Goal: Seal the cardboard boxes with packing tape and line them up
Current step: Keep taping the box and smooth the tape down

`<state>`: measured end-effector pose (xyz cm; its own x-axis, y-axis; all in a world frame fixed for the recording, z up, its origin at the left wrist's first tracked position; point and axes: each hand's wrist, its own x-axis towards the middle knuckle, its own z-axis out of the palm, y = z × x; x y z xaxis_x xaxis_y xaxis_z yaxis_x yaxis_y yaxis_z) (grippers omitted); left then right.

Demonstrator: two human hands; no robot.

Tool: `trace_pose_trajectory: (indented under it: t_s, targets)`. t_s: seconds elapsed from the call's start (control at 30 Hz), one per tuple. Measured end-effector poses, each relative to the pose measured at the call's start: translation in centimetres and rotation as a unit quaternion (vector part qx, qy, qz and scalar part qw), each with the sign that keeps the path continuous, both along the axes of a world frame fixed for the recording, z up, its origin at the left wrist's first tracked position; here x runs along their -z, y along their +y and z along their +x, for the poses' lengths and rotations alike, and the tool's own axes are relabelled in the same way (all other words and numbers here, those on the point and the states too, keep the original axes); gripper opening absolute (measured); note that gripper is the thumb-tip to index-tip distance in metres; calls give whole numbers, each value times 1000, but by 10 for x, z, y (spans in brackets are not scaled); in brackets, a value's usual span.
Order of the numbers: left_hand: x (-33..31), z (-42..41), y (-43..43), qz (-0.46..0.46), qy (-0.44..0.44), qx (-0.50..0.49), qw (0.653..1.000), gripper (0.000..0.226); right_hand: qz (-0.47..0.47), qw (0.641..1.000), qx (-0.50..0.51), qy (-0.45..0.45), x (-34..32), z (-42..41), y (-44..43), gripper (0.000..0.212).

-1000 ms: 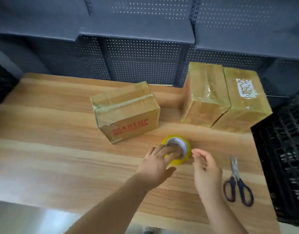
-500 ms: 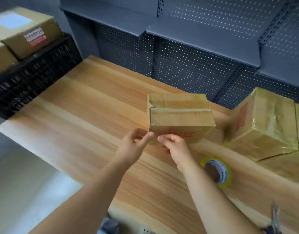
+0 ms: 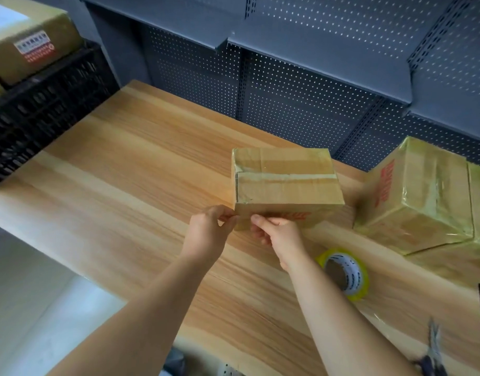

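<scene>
so, box [image 3: 285, 185] sits mid-table; left hand [image 3: 207, 233] and right hand [image 3: 281, 236] both pinch its near-left corner, fingertips together; risk: nothing pins the light box, a tug could skid it; the gapped top seam may end up unsealed
</scene>
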<state>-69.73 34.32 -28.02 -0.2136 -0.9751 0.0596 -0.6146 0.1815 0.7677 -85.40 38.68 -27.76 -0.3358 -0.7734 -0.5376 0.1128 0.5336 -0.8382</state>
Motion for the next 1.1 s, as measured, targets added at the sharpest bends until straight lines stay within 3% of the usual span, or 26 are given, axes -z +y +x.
trace_pose_trajectory:
  t_s: [0.2, 0.3, 0.43, 0.47, 0.53, 0.6, 0.67, 0.73, 0.77, 0.9, 1.1]
  targets:
    - [4, -4, -10, -75, -36, 20, 996, 11, -20, 998, -19, 64, 9, -4, -13, 34]
    - [6, -5, -12, -103, -52, 21, 993, 12, 21, 988, -75, 134, 14, -11, -16, 40]
    - [14, 1, -20, 37, -137, -21, 990, 20, 134, 933, -180, 280, 6, -22, 2, 28]
    - [17, 6, -23, 82, -167, -26, 982, 26, 96, 921, -184, 331, 0, -23, 8, 28]
    - [18, 18, -23, 124, -174, -25, 977, 48, -106, 884, -135, 436, -19, -21, 19, 27]
    - [12, 26, -22, 29, -124, 2, 992, 79, -276, 805, -111, 514, -43, -19, 18, 26]
    - [-3, 24, -28, -107, -93, 64, 988, 89, -267, 746, -177, 584, -56, -20, 2, 52]
    - [-16, 14, -41, -175, -131, 134, 967, 76, -170, 721, -263, 619, -58, -21, -17, 81]
    - [-18, 9, -47, -198, -164, 163, 953, 68, -141, 712, -288, 625, -55, -21, -23, 84]
    - [-9, 5, -64, -293, -203, 209, 911, 54, -131, 680, -287, 662, -34, -23, -32, 73]
    - [-2, 10, -70, -329, -194, 217, 898, 77, -121, 630, -290, 710, -22, -21, -32, 89]
